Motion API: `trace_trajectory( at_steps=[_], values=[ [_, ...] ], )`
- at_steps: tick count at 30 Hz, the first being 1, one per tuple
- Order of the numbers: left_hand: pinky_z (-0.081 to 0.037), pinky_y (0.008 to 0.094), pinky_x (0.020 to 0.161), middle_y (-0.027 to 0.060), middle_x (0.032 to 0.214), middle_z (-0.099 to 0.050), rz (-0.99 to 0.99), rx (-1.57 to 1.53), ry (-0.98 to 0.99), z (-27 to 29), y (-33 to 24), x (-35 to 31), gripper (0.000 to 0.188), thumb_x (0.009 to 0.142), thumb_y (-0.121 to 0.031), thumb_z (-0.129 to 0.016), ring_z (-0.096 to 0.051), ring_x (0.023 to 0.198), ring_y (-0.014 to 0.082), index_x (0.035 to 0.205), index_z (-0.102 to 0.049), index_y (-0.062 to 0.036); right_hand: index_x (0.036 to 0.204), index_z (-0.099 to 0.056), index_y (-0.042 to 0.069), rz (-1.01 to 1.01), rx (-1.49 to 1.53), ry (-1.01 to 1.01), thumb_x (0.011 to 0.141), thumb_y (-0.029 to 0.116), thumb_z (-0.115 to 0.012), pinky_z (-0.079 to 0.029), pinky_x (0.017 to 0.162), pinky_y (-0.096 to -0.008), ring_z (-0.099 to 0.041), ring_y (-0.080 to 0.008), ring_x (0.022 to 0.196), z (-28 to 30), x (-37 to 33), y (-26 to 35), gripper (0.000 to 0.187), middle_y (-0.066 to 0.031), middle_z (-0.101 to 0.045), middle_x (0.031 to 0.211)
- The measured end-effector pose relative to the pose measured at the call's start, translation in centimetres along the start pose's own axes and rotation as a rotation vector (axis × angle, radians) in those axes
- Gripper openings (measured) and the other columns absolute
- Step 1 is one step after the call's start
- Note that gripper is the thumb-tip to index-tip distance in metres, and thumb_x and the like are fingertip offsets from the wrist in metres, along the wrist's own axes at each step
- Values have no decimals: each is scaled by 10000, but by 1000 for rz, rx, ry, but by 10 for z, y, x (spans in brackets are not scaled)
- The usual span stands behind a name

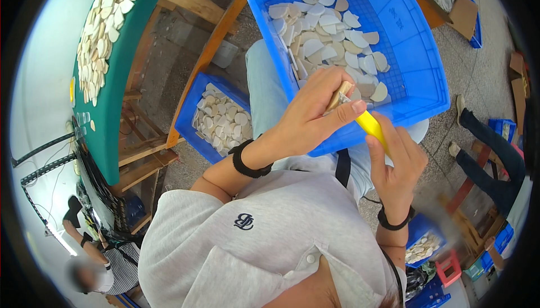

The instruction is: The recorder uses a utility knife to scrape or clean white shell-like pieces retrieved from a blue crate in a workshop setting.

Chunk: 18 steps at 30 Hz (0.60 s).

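My left hand (313, 104) is closed around a small beige wooden-looking piece (337, 97), mostly hidden by the fingers. A yellow utility knife (372, 127) is gripped in my right hand (400, 164). Its blade end meets the piece beside my left thumb. Both hands are over the near rim of a large blue plastic crate (413, 38), which rests on my lap. Inside the crate lies a loose heap of flat white and cream half-round pieces (322, 42).
At left, a green-topped table (120, 55) bears a pile of similar pieces (101, 32). A smaller blue bin (187, 114) of pieces stands on the floor beside my leg. Cardboard boxes (464, 15) are at upper right. Other people's legs (488, 133) show at far right.
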<state>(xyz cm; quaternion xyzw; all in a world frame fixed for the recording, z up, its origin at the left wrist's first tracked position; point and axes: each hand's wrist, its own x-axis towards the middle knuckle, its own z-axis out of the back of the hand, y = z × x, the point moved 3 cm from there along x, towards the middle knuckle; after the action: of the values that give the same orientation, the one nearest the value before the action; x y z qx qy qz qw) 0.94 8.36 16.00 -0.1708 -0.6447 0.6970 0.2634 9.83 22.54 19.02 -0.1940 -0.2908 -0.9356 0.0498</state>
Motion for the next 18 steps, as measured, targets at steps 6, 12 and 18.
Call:
trace_trajectory(
  at_steps=[6,12,18],
  values=[
    [-321,318,654,58,726,-407,-37,81,-25,0,4,1,308,889,-340,-548,-370,701,207,820,-468,-50,1040,-643,55,-24,-19,-15,769,180,-685,-326,411,-288,-436,-169,448,-3,-1,-1,301,-30,-495,622],
    [-320,273,640,16,746,-398,205,-411,109,-1,14,-2,372,940,-410,-389,-367,688,150,807,-447,-67,1044,-630,19,-134,91,-84,805,143,-658,-404,497,-281,-527,-196,546,-5,-4,-4,270,-82,-577,712],
    [-299,253,604,5,741,-383,459,-1076,250,-5,6,4,529,882,-592,-233,-361,684,136,769,-412,-108,1028,-613,-36,-340,217,-156,849,118,-620,-447,604,-267,-580,-188,668,3,-8,-8,236,-141,-631,822]
  ],
)
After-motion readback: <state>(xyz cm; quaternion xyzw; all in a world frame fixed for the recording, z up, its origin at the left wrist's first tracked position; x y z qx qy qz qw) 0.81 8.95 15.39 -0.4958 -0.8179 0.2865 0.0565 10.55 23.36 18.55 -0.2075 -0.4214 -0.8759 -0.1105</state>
